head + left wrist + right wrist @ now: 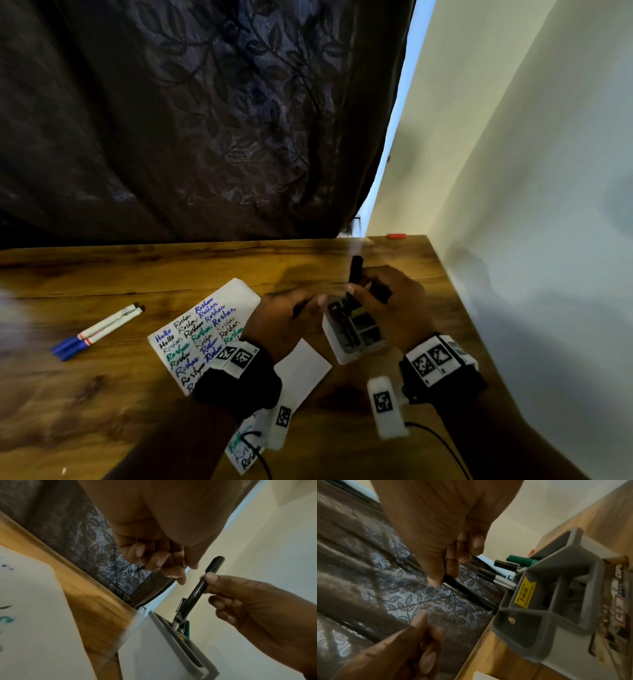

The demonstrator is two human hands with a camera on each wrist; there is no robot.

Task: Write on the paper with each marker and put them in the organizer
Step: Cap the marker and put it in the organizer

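Left hand [284,318]: fingers curled, empty | right hand [387,308]: fingers pinch slim black marker [199,591], tip inside grey organizer [346,346]

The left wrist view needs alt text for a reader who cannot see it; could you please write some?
The right hand pinches a black marker, lowering its end into a grey organizer that already holds a green marker. The left hand hovers above, fingers curled, over a wooden table with paper.
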